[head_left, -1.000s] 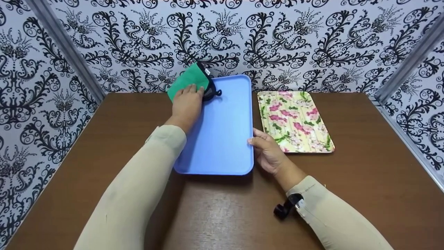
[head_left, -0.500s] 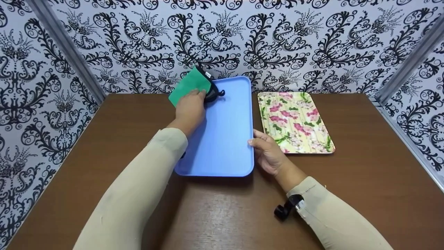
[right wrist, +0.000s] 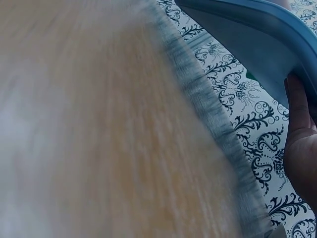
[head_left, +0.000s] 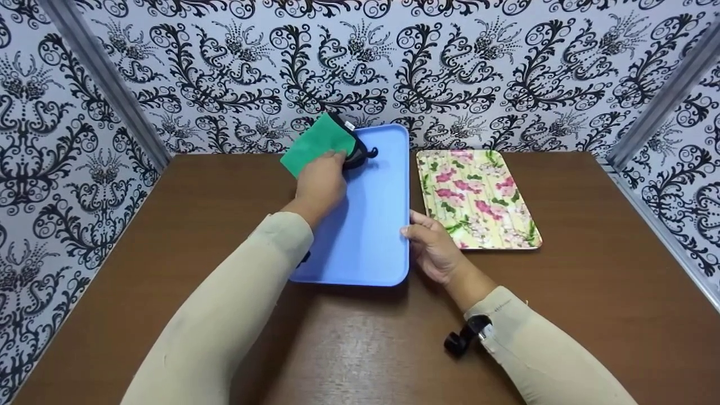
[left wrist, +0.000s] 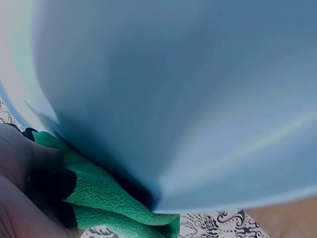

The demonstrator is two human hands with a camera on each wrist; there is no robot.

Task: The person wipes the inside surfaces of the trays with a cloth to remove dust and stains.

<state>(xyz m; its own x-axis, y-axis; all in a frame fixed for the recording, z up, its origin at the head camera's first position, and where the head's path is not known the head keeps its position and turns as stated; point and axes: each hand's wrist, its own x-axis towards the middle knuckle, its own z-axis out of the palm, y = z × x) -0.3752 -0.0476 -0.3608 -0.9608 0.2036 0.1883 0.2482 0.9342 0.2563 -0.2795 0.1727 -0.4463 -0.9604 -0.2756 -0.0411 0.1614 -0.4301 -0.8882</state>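
Note:
A plain blue tray [head_left: 371,225] is held up off the table, tilted, in the head view. My right hand [head_left: 434,250] grips its right rim, thumb on the inner face and fingers behind. My left hand [head_left: 322,183] holds a green microfiber cloth [head_left: 315,143] with black trim and a small black loop against the upper left part of the tray. The left wrist view shows the fuzzy cloth [left wrist: 106,193] bunched in that hand, along the tray's edge. From below, the right wrist view shows fingers [right wrist: 297,101] on the tray's underside.
A floral tray [head_left: 478,197] lies on the brown table [head_left: 585,270] right of the blue one. Patterned wall panels [head_left: 360,62] stand behind and at both sides. A black wrist camera [head_left: 458,340] sticks out from the right sleeve.
My left hand has slid the green cloth a little to the right and toward me over the blue tray's upper left part. The right hand keeps its grip on the rim, nearly still.

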